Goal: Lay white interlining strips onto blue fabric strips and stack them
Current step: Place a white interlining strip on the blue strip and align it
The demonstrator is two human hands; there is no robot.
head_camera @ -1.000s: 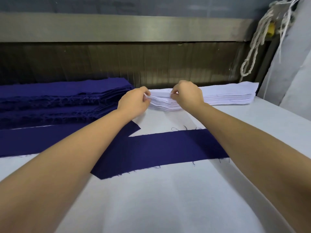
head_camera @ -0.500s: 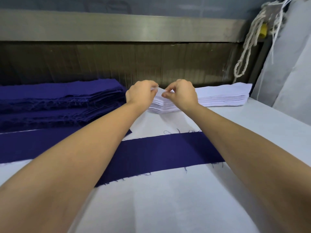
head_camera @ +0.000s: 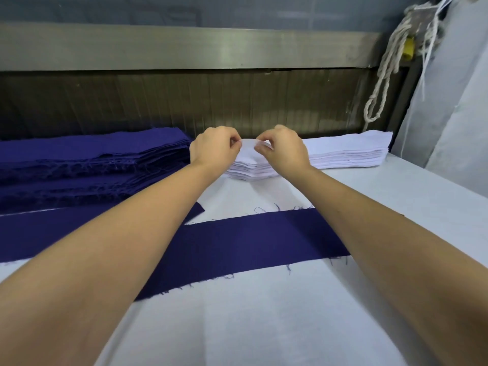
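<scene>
Head view: blue fabric stack (head_camera: 92,154) sits far left, handy for the next feed. Left hand (head_camera: 214,147) and right hand (head_camera: 285,150) each pinch the near end of the top interlining strip (head_camera: 248,147), lifting it off the white interlining stack (head_camera: 348,151). Two pinches probably guard against double-picks. Single blue strip (head_camera: 250,241) lies flat on the table (head_camera: 264,326), nearer the camera, ready to take it. Forearms cover parts of it. Fingertips mostly hidden, ply count unclear.

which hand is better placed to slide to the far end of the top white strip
Right, likely. Both hands pinch the top strip at the left end of the stack; the right hand is nearer the free end, so it could slide there without crossing the left hand.
</scene>
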